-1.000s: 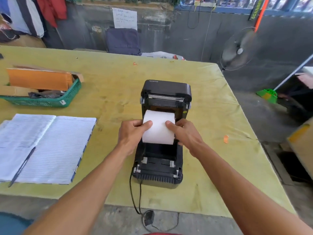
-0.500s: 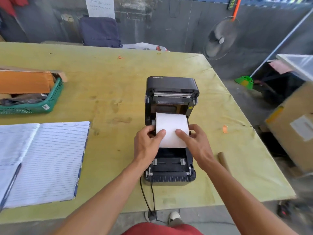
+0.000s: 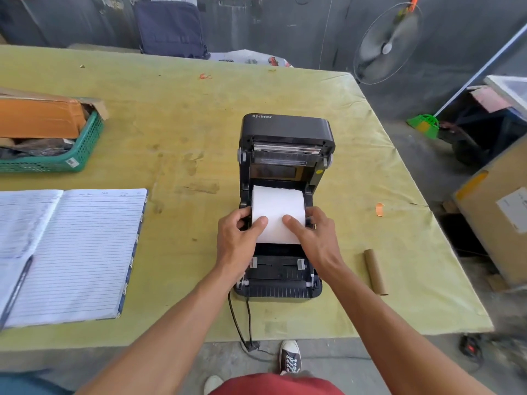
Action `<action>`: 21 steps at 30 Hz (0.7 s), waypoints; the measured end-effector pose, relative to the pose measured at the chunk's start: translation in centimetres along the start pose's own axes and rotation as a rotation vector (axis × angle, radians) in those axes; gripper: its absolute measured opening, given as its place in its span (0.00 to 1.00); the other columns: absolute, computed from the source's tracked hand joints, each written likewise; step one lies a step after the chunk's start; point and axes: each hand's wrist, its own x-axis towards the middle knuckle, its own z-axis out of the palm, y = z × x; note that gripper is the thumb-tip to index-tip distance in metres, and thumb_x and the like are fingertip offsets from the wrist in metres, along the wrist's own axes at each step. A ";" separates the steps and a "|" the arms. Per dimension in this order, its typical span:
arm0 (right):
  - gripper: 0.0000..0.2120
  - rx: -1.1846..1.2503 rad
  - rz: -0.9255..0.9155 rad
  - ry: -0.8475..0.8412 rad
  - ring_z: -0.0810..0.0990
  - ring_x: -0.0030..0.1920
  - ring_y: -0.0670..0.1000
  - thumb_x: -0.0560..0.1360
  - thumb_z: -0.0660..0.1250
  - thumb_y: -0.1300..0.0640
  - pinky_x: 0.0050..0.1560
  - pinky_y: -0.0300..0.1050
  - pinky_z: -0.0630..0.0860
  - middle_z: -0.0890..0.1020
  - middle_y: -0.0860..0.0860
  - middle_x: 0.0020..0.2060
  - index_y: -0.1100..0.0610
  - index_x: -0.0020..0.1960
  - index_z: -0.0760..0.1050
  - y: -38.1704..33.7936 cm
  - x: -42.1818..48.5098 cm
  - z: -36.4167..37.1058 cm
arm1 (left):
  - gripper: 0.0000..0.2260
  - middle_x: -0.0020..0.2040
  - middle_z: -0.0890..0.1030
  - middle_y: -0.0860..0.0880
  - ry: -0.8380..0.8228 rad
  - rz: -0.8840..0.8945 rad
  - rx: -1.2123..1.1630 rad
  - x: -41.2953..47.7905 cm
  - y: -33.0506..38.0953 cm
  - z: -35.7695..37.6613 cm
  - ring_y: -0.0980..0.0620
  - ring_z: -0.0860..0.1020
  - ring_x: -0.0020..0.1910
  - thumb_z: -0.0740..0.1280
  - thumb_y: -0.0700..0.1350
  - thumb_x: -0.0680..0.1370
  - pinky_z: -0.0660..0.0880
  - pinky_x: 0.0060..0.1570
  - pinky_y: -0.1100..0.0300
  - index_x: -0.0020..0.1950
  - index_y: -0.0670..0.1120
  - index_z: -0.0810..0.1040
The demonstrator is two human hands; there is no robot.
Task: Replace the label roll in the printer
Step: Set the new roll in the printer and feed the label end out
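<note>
A black label printer point(image 3: 285, 132) stands in the middle of the yellow-green table point(image 3: 182, 124) with its lid raised. A white label roll point(image 3: 278, 208) sits low in the printer's open bay. My left hand point(image 3: 238, 236) grips the roll's left end, thumb on top of the paper. My right hand point(image 3: 315, 238) grips its right end, index finger across the paper. An empty brown cardboard core point(image 3: 375, 271) lies on the table to the right of the printer.
An open lined notebook point(image 3: 77, 252) with a pen lies at the left. A green basket point(image 3: 82, 149) holding a cardboard box sits at the far left. The printer's cable point(image 3: 238, 320) hangs over the near edge. A fan point(image 3: 386, 44) and cardboard box point(image 3: 496, 215) stand to the right.
Both hands have lowered the roll deeper into the printer's bay. The view has tilted down and the cardboard core has come into sight on the right.
</note>
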 end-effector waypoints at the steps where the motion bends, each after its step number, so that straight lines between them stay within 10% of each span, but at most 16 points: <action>1: 0.33 -0.003 0.002 -0.002 0.82 0.52 0.53 0.65 0.71 0.31 0.56 0.57 0.82 0.77 0.57 0.61 0.51 0.62 0.74 0.2 0.1 0.0 | 0.14 0.54 0.84 0.51 0.005 0.006 -0.004 0.0 0.1 0.0 0.51 0.82 0.53 0.73 0.51 0.74 0.80 0.55 0.48 0.57 0.48 0.82; 21: 0.26 -0.064 -0.014 -0.017 0.80 0.50 0.49 0.71 0.72 0.38 0.55 0.52 0.81 0.73 0.55 0.60 0.56 0.59 0.76 1.6 1.0 0.0 | 0.08 0.49 0.86 0.54 0.009 -0.021 0.057 0.2 0.0 0.4 0.54 0.83 0.49 0.73 0.45 0.76 0.80 0.52 0.54 0.54 0.51 0.84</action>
